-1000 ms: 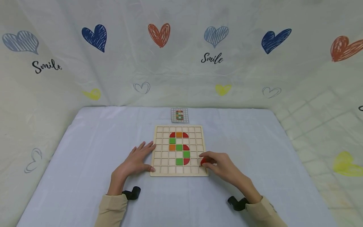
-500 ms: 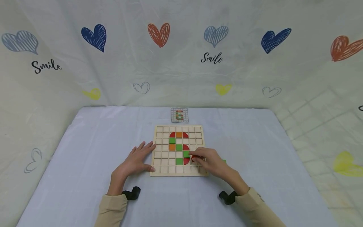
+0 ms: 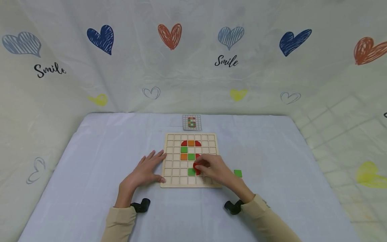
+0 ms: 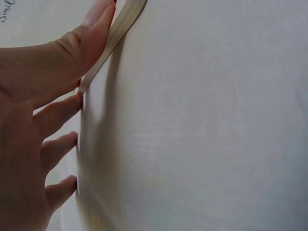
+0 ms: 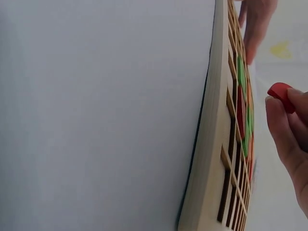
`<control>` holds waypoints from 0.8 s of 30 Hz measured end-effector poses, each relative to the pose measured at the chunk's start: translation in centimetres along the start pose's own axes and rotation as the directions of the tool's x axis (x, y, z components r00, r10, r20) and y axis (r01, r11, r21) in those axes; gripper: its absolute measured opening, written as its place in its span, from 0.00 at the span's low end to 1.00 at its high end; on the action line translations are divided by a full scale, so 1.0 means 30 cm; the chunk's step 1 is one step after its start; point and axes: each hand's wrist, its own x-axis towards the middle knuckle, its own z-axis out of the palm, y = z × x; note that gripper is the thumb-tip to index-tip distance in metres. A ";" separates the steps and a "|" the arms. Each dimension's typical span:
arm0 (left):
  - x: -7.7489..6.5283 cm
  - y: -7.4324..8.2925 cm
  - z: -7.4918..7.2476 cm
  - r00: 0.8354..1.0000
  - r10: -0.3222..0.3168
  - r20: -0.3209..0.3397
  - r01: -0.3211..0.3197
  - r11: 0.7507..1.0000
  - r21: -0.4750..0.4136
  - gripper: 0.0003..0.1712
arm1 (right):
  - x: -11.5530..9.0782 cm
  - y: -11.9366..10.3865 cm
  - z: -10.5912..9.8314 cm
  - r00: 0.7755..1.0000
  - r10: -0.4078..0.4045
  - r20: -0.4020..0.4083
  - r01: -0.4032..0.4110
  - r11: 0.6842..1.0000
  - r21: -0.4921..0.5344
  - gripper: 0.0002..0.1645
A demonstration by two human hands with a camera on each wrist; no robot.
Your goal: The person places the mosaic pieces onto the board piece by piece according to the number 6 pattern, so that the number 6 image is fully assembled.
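Observation:
A wooden grid board lies on the table, with several green, orange and red tiles set in its cells. My right hand pinches a red tile with a rounded edge between thumb and fingertips, above the board. In the head view this hand covers part of the right-hand tiles. My left hand lies with fingers spread at the board's left edge, thumb near the lower left corner; in the left wrist view its fingertips sit right along the edge. A green square tile sits in the lower row.
Behind the board lies a small pattern card with a coloured figure on a grid. To the board's right, a loose green square tile rests on the white tablecloth. A hanging sheet printed with hearts stands behind the table.
My right hand has carried the red tile leftward from the board's right edge to above the tiles. The loose green tile has come out from behind that hand. The left hand stays put.

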 end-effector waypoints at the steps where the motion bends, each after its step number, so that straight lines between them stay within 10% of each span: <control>1: 0.000 -0.001 0.000 1.000 -0.003 0.001 0.003 1.000 0.001 0.58 | 0.006 -0.003 0.008 1.000 0.021 0.001 -0.021 1.000 0.010 0.08; 24: -0.001 -0.011 -0.009 1.000 0.027 -0.011 -0.027 1.000 0.003 0.57 | 0.105 -0.064 0.131 0.986 0.161 0.041 -0.163 0.985 0.048 0.05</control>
